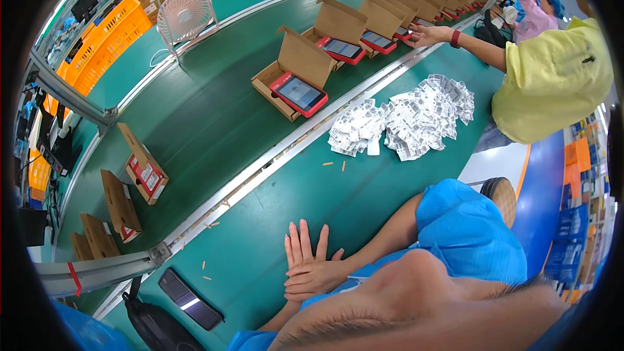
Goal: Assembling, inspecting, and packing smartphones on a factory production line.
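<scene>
My left hand [304, 247] rests palm down on the green worktop, fingers stretched out and apart. Across its back and wrist lies my right hand [317, 279], fingers laid flat and holding nothing. Beyond them on the worktop spreads a pile of small white printed slips [422, 117], with a smaller heap [356, 129] at its left. On the green conveyor belt [214, 130] stands an open cardboard box [268, 88] with a red handheld device [299, 93] lying tilted on it, screen up and lit.
More open boxes with red devices run to the far right, where a co-worker's hand [426, 36] reaches one. Several boxes holding red items [148, 177] stand at the left. A black phone [190, 299] and black pouch [156, 322] lie near left. A pink fan [187, 16] stands across the belt.
</scene>
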Demonstrator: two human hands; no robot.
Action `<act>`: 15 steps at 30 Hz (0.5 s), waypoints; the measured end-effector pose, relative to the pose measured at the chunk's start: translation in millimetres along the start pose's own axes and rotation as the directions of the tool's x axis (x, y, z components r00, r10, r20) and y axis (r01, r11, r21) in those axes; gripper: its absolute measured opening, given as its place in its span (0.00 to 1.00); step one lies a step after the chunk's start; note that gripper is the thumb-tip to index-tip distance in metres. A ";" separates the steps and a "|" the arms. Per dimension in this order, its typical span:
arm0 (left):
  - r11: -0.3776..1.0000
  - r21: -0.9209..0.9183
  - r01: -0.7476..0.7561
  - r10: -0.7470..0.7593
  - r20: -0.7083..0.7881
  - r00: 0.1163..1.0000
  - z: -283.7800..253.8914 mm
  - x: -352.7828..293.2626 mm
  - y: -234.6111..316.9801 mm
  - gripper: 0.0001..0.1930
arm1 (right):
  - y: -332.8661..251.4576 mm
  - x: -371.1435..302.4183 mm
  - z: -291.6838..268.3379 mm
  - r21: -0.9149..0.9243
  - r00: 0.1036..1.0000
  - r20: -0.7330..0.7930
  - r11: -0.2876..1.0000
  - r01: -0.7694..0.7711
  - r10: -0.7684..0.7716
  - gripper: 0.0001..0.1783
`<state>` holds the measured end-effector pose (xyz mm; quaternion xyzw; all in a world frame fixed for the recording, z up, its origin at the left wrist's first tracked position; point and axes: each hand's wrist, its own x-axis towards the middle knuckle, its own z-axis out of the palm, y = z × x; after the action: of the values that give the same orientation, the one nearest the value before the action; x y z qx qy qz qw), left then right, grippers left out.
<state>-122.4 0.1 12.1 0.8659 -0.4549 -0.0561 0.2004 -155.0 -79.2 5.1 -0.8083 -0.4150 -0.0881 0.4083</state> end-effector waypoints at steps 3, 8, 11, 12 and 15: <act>1.000 -0.004 -0.016 0.016 -0.010 1.000 0.0 -0.3 0.1 0.31 | -1.0 -0.8 0.4 -0.006 1.000 -0.004 1.000 -0.001 0.001 0.22; 0.998 0.050 -0.029 0.025 0.081 0.996 5.0 -7.2 -2.8 0.35 | -5.6 -1.7 1.1 -0.005 1.000 -0.005 1.000 -0.008 0.008 0.23; 0.999 0.033 -0.027 0.024 0.084 0.996 4.8 -4.9 -1.9 0.35 | -8.0 -3.2 -0.8 -0.016 1.000 -0.015 1.000 -0.015 0.015 0.23; 0.998 0.051 -0.034 0.029 0.103 0.994 4.5 -3.0 -2.0 0.35 | -8.8 -4.5 -2.5 -0.022 1.000 -0.019 1.000 -0.021 0.021 0.23; 0.997 0.068 -0.024 0.018 0.086 0.996 4.3 -6.8 -1.7 0.34 | -17.2 -6.8 -3.7 0.004 1.000 -0.021 1.000 -0.006 0.006 0.23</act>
<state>-126.1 5.2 6.9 0.8643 -0.4737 -0.0751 0.1514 -171.4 -80.4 14.4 -0.8077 -0.4084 -0.0945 0.4146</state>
